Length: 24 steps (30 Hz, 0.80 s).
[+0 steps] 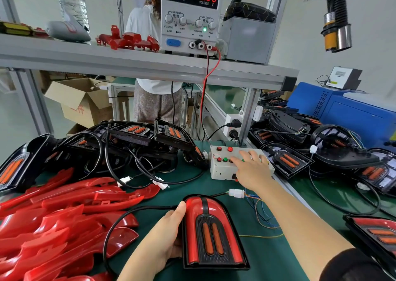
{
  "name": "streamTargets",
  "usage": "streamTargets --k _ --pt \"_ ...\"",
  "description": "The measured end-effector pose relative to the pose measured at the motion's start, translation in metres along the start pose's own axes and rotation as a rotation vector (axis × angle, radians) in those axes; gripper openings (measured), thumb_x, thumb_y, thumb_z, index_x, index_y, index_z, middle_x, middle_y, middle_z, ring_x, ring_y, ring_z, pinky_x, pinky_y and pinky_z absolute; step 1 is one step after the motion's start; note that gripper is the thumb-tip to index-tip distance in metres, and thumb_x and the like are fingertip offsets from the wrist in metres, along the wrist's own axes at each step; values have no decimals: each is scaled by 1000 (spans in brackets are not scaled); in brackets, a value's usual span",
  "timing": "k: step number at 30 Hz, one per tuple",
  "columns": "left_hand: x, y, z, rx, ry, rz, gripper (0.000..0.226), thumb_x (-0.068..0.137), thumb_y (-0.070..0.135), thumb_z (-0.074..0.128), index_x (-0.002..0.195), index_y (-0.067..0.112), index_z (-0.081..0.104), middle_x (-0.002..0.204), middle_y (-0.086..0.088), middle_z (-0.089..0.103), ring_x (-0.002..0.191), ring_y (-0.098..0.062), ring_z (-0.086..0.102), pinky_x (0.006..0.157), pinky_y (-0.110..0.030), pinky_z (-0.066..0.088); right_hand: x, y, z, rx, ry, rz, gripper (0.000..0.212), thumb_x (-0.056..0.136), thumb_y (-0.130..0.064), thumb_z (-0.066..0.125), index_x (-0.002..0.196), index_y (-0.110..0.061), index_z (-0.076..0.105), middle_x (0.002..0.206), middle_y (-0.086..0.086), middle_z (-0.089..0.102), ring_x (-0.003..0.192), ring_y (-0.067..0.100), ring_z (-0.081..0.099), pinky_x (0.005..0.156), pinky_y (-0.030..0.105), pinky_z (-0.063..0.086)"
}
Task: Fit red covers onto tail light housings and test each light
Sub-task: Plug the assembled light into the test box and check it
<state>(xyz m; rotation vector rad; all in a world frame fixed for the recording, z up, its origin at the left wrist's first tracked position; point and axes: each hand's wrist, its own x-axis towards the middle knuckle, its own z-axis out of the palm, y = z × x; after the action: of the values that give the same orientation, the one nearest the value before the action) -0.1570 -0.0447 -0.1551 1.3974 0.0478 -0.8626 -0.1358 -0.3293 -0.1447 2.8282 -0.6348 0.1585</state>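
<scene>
**Left hand gripping a covered tail light during its test**

The left hand point(169, 233) is curling round the side of a tail light point(212, 231) lying on the green bench point(263, 259) just in front of the person, its cover already fitted. The right hand point(252, 167), fingers straight, is pressing a switch box point(220, 171). The power supply point(190, 13) is showing current, so testing seems under way. Many bare housings point(128, 143) and loose red covers point(64, 216) are waiting.

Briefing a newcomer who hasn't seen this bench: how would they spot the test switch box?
Find the power supply with lit digits on the shelf; follow its leads down to the green mat. There, under the right hand, sits the switch box: the only pale box with red and green buttons among black housings.
</scene>
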Motion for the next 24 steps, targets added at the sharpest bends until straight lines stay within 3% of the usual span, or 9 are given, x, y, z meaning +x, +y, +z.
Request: streamTargets --k 2,6,15,19,22,24 --pt "0 0 -1 8 1 8 41 96 51 45 111 15 57 104 -6 70 73 -15 73 54 -31 57 1 -2 -2 47 -8 0 57 97 -22 36 149 -39 23 157 -3 22 141 26 14 111 43 15" --pt "4 -2 -3 23 -15 13 47 95 53 44 117 14 58 105 -9 72 86 -24 73 68 -41 59 4 -13 -8 78 -13 -60 59 97 -19 33 149 -45 20 160 -4 15 142 25 12 113 43 14" --pt "2 0 -2 48 -28 6 45 96 52 43 115 14 58 95 -8 75 80 -22 74 59 -36 58 4 -24 -8 19 -19 -104 62 95 -14 37 148 -45 28 160 -2 17 142 26 13 112 43 13" --pt "1 0 -3 41 -28 14 44 96 52 43 114 14 59 96 -7 75 78 -19 74 55 -32 57 0 -25 -7 62 -48 -88 59 97 -19 35 149 -42 22 160 -2 14 143 26 13 111 44 16" --pt "1 0 -1 67 -10 5 45 96 54 41 112 15 59 99 -8 74 82 -23 73 58 -34 58 -7 -17 -11 215 -21 -33 50 100 -26 32 148 -35 27 157 -3 24 140 24 22 110 43 23" --pt "-1 2 0 160 62 30 45 95 56 41 110 16 57 102 -6 70 84 -23 71 58 -31 58 -16 -7 -16 376 1 16 39 102 -32 33 136 -25 50 141 2 46 129 24 39 99 38 35"
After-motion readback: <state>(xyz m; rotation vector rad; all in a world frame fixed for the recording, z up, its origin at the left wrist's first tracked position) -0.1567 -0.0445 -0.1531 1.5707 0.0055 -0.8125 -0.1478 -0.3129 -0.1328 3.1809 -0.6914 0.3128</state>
